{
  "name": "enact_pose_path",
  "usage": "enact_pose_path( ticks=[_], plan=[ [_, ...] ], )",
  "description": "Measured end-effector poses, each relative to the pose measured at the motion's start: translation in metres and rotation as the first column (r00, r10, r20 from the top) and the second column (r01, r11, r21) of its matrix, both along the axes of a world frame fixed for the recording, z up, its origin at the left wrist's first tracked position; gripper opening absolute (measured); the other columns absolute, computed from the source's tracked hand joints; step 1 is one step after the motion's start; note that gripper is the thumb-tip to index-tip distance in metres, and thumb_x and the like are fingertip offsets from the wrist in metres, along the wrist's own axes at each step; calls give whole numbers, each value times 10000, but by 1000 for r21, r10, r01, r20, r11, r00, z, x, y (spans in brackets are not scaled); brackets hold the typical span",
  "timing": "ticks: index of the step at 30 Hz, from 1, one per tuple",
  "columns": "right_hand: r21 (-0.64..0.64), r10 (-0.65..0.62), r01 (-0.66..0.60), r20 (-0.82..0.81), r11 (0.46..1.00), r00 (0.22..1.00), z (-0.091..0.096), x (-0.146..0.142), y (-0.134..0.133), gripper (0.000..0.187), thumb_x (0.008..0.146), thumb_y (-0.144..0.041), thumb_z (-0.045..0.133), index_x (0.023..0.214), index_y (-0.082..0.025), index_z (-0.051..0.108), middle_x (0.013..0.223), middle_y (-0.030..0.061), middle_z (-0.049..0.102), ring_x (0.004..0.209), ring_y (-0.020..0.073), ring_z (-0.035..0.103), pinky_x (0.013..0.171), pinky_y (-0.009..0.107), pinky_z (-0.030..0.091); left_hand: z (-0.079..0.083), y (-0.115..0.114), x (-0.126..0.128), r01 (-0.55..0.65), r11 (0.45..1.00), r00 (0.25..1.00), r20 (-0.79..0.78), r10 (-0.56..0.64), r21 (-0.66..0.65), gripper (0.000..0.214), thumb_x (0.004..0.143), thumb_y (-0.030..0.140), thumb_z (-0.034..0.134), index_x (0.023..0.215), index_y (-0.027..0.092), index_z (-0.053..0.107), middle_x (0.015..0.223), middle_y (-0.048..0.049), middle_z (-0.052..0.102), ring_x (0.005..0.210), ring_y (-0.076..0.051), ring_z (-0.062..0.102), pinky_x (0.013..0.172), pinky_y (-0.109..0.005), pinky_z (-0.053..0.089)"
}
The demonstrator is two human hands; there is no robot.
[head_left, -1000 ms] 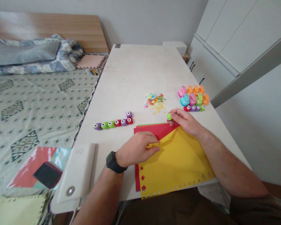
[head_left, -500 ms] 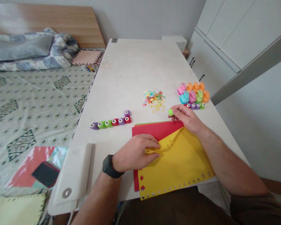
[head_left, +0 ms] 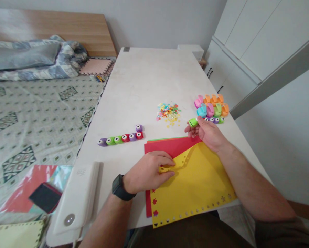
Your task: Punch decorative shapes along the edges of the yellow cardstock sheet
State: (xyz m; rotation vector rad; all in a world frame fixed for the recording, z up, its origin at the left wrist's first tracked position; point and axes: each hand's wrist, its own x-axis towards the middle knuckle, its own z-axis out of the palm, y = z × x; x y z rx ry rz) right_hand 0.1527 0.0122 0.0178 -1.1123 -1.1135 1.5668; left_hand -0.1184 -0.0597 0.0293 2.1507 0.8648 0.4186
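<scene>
Right hand [head_left: 207, 133] raised green punch [head_left: 193, 122]; left hand [head_left: 148, 173] holds yellow paper [head_left: 195, 182].

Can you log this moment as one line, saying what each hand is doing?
left hand: resting on yellow paper | right hand: holding green paper punch | nearby: red paper, paper confetti

Yellow paper [head_left: 195, 182], red flower cutouts; red sheet [head_left: 167, 148] beneath; pale bedsheet [head_left: 35, 117], dark diamonds.

row of small craft punches [head_left: 119, 138]; larger pastel punches [head_left: 211, 106]; paper confetti [head_left: 168, 113]; patterned bedsheet [head_left: 38, 113]; white cabinets [head_left: 237, 44]
</scene>
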Motion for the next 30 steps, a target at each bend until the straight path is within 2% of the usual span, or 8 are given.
enact_pose_path(
  ticks=[4,10,24,30],
  plan=[
    [-62,1,-7,-95,998,995,2,0,0,521,957,-667,572,993,-164,704,893,101,764,676,167,665,625,285,518,0,0,1,-2,1000,1000,1,2,1,228,927,311,668,1099,200,770,1126,-60,746,1017,-194,693,942,-334,550],
    [-126,-8,-9,-137,992,991,6,0,0,540,991,-656,512,978,-152,706,828,93,750,636,151,651,596,258,509,0,-1,0,-6,1000,1000,7,6,6,229,931,316,662,1100,204,769,1121,-62,749,1011,-195,694,936,-337,552],
    [-144,8,-15,-46,989,999,6,0,1,607,940,-758,468,955,-191,684,789,76,706,581,166,606,566,292,485,1,-2,1,-9,1000,1000,8,9,15,228,936,324,654,1087,199,769,1100,-70,756,998,-203,698,925,-345,561],
    [-102,-2,-6,-72,995,997,1,-2,2,530,918,-720,566,877,-196,637,694,35,640,527,135,510,498,265,392,-1,-2,1,-11,1000,1000,5,11,26,223,932,317,659,1084,200,773,1094,-72,758,995,-207,697,925,-348,559]
  ],
)
